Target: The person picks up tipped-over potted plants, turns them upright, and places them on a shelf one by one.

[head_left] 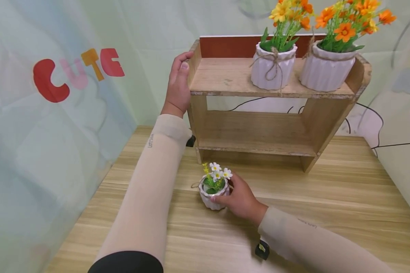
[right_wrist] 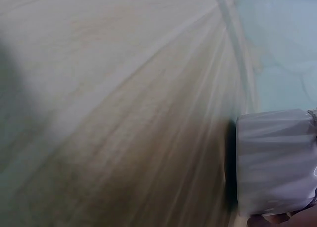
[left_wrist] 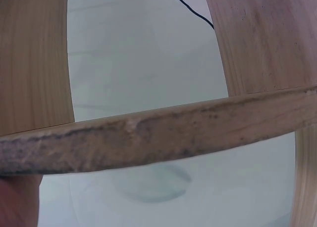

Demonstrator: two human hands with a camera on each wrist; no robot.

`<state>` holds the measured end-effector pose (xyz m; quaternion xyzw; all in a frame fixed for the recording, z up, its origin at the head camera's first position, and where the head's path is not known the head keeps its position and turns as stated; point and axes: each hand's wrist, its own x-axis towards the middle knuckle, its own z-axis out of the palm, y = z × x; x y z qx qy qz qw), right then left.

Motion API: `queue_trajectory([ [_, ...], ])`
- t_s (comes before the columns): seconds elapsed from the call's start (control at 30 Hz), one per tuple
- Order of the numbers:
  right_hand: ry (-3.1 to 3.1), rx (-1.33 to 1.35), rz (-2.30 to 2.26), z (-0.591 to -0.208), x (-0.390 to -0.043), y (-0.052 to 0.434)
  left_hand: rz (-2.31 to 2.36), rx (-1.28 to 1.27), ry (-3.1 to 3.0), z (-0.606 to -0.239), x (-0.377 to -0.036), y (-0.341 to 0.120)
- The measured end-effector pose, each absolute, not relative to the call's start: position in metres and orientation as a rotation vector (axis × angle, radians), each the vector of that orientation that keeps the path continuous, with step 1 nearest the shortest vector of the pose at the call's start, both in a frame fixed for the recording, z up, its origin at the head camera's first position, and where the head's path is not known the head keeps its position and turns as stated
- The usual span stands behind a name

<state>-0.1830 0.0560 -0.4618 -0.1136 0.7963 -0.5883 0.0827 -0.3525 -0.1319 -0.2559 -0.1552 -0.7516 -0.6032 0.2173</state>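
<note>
The wooden counter [head_left: 345,197] carries a two-tier wooden shelf [head_left: 259,131] at its back, set against a pale printed backdrop [head_left: 54,113]. On the shelf's top board, toward its right end, stand two white ribbed pots of orange flowers [head_left: 273,64] [head_left: 328,66], side by side.

The left hand [head_left: 177,85] is raised and grips the shelf's left side panel, fingers curled over the upper edge. The right hand [head_left: 240,199] is low on the counter, just in front of the shelf, its fingers wrapped round the right side of a small white pot of daisies [head_left: 213,189]. That pot stands upright on the counter, below and left of the two on the top board, so the right hand is plainly the nearer to it; the shelf lies up and away from it.

The left wrist view shows only the worn edge of a shelf board [left_wrist: 158,138] close up; the right wrist view shows the ribbed pot wall [right_wrist: 275,160] resting on the counter grain, blurred.
</note>
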Motion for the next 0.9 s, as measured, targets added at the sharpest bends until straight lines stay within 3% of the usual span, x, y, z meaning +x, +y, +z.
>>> queue_trajectory([
  [0.9, 2.351, -0.475, -1.683, -0.4693, -0.1851, 0.0634, -1.686, -0.467, -2.044, -0.2553, -0.3527, -0.1309],
])
